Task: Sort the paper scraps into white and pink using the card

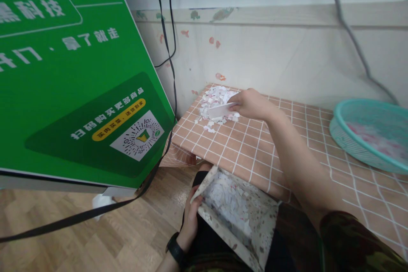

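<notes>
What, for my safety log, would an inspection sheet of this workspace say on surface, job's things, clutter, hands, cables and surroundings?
Surface: table, brown with white grid.
Job's things: paper scraps heaped near the table's far left corner; card at the heap; box of scraps below the table edge.
Clutter: stray bits beside the heap; white item below the sign, unclear what.
Hands: right hand holds the card; left hand grips the box's side.
Cables: black strap passing the sign; gray cable before the wall.
Surroundings: smudged wall behind, basket holding scraps at right.
</notes>
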### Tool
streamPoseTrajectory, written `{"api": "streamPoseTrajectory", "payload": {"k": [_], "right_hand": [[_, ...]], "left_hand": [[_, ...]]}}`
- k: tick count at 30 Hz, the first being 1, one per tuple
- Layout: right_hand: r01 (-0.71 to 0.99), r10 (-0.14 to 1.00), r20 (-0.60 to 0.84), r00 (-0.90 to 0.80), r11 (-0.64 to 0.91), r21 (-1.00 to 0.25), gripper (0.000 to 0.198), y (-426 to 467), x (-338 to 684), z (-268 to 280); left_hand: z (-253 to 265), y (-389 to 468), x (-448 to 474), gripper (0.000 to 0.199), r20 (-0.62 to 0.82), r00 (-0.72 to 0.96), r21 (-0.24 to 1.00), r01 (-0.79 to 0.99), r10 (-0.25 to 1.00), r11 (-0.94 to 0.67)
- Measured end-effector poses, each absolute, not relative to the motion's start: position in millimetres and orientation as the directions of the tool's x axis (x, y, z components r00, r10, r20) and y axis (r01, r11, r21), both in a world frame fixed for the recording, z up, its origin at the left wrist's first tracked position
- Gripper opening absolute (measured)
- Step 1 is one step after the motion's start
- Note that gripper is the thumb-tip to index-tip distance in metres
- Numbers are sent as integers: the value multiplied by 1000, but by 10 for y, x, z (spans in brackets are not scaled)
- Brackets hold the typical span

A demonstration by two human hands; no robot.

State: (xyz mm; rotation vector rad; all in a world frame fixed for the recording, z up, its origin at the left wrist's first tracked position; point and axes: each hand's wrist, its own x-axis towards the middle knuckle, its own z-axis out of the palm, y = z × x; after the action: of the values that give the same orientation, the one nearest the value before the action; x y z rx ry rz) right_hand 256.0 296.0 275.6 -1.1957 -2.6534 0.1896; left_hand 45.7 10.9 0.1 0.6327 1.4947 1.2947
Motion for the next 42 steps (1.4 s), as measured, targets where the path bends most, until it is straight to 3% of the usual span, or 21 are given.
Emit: {"api": "streamPoseTrajectory", "payload": {"k": [4, 12, 23, 28, 35, 42], "right_hand": [[712, 738, 90, -669, 671, -206, 18, 2941, 2532, 2749], [662, 714, 130, -688, 691, -291, 22, 3007, 2449, 2583], [667, 723, 123, -680, 680, -306, 22, 3011, 2479, 2598], [668, 710, 92, -698, 692, -272, 22, 2986, 2453, 2612], [752, 760, 43, -649, 649, -114, 18, 2877, 2584, 2841], [748, 757, 54, -651, 652, -124, 19, 2891, 2566, 2836]], "left_hand": [[10, 101, 445, 45, -324, -326, 939, -221, 888, 262], [46, 107, 454, 46, -320, -345, 943, -201, 882, 263], [71, 112, 443, 43, -299, -326, 951, -175, 897, 253], [99, 107, 449, 44, -296, -328, 952, -178, 897, 249], [61, 93, 434, 44, -290, -335, 955, -158, 896, 250], [79, 96, 445, 42, -285, -336, 956, -162, 898, 243]]}}
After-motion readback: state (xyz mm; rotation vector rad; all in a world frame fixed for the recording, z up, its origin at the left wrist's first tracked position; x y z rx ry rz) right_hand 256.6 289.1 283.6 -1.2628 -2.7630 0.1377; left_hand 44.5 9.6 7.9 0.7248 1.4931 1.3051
